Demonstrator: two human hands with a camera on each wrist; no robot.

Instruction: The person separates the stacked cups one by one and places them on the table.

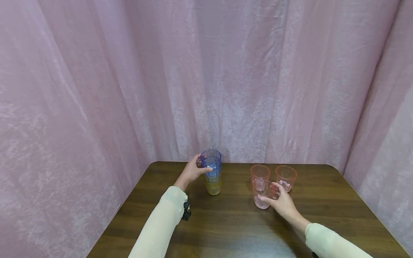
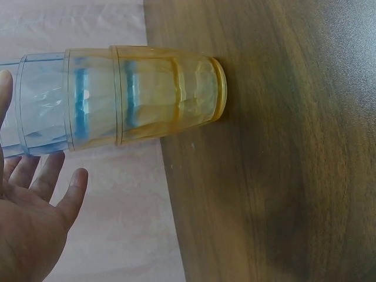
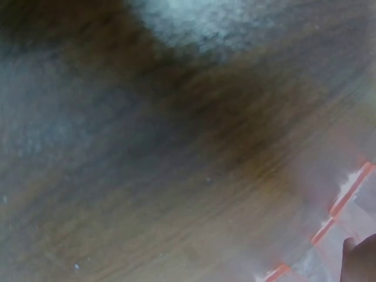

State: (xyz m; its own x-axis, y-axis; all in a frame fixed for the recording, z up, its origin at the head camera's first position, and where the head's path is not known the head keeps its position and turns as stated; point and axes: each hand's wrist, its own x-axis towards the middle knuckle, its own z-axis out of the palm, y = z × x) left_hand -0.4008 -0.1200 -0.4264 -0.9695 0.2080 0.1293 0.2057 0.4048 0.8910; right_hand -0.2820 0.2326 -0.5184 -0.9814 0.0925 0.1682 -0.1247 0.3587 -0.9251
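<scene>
A tall stack of nested clear plastic cups stands upright on the table, with a blue cup (image 1: 216, 163) on top and a yellow cup (image 1: 213, 188) at the bottom. My left hand (image 1: 191, 172) holds the blue upper part from the left, thumb across the front and fingers behind. In the left wrist view the stack's yellow base (image 2: 202, 88) meets the tabletop. To the right, my right hand (image 1: 284, 205) grips a pinkish clear cup (image 1: 260, 203), its thumb at the near side. Only a fingertip (image 3: 359, 261) shows in the right wrist view.
Two more pink cups with orange rims stand close behind the gripped one: a left cup (image 1: 259, 172) and a right cup (image 1: 286, 173). They are on a dark wooden table (image 1: 232, 229). Pink curtains (image 1: 238, 89) hang behind and at the sides.
</scene>
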